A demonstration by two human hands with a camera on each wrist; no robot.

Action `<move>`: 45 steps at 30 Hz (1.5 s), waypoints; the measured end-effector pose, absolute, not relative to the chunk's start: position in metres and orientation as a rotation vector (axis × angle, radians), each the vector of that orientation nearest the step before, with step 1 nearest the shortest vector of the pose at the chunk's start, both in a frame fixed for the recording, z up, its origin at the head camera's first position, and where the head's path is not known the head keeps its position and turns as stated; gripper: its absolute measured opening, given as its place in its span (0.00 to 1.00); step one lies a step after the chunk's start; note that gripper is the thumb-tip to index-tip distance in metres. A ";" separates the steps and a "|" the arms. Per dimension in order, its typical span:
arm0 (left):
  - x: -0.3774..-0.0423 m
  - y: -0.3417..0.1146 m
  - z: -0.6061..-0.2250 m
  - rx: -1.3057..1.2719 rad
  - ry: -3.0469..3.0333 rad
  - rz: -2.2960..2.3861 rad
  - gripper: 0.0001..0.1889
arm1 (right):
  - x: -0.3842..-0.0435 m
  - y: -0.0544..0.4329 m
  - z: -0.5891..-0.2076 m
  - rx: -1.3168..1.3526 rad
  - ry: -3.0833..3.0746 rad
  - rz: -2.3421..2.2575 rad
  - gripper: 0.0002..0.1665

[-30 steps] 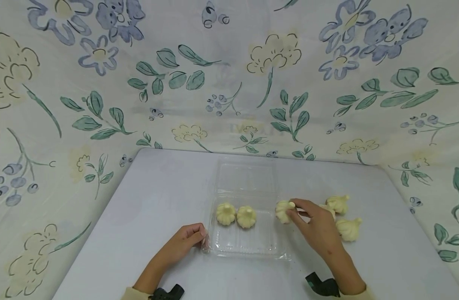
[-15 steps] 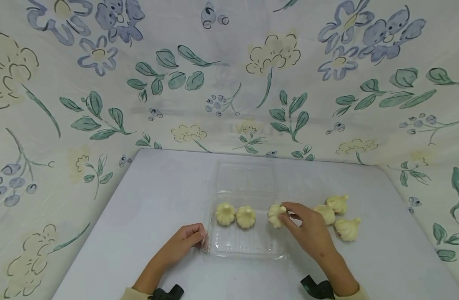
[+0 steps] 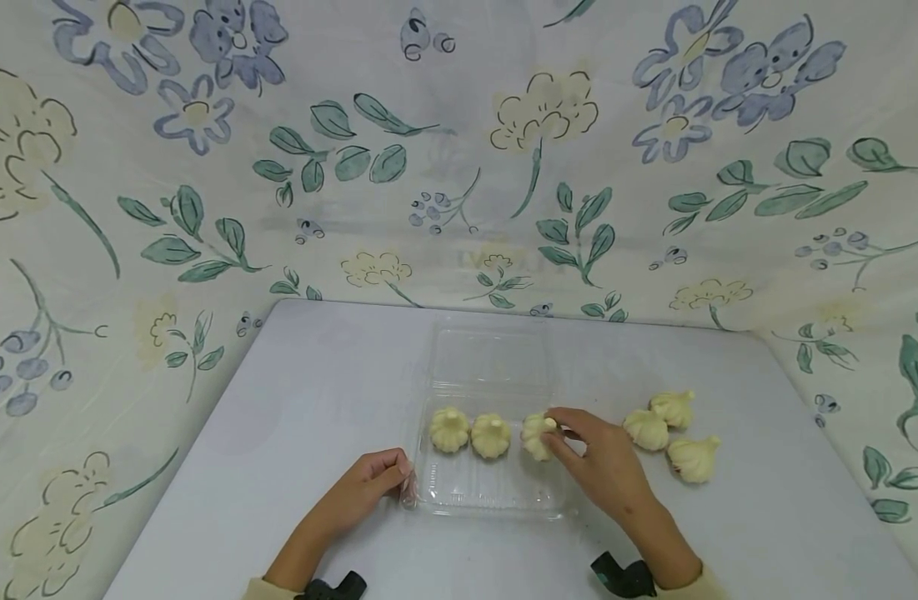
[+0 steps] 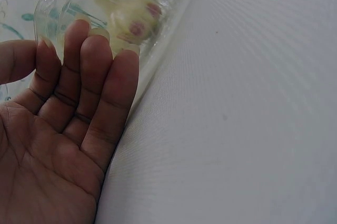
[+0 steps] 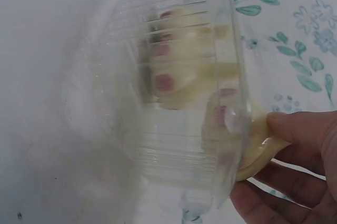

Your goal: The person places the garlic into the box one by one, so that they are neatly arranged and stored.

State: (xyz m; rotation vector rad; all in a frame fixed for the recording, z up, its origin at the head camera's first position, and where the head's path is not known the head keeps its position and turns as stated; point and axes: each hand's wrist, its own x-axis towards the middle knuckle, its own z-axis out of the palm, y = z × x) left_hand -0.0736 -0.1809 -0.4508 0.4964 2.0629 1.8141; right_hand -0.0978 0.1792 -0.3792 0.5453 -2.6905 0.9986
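Observation:
A clear plastic clamshell container point(image 3: 459, 493) lies with its lid point(image 3: 490, 354) folded back. Two garlic bulbs point(image 3: 469, 433) sit side by side in its base. At the container's left edge my left hand point(image 3: 368, 486) pinches the rim between thumb and forefinger; the left wrist view shows the other fingers point(image 4: 118, 84) bent against the wall. My right hand point(image 3: 607, 462) pinches a third garlic bulb point(image 3: 537, 437) by its stem, at the right side of the base. In the right wrist view this held bulb point(image 5: 258, 145) is partly behind the clear wall.
Three loose garlic bulbs point(image 3: 646, 431) lie in a group on the white table point(image 3: 301, 375), right of the right hand. A floral cloth point(image 3: 443, 150) hangs behind and beside the table. Black wrist mounts point(image 3: 622, 575) are strapped near both sleeves.
My right hand has moved left with its garlic bulb, from beside the container to over the right part of its base. The left hand has kept its place at the rim.

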 end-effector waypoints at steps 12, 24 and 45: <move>-0.073 -0.180 -0.449 0.462 2.072 1.794 0.16 | -0.103 0.168 -0.389 0.620 -2.705 0.840 0.18; -0.073 -0.179 -0.449 0.474 2.073 1.799 0.17 | -0.107 0.159 -0.394 0.635 -2.762 0.636 0.19; -0.073 -0.178 -0.447 0.452 2.060 1.797 0.18 | -0.110 0.151 -0.398 0.666 -2.717 0.564 0.12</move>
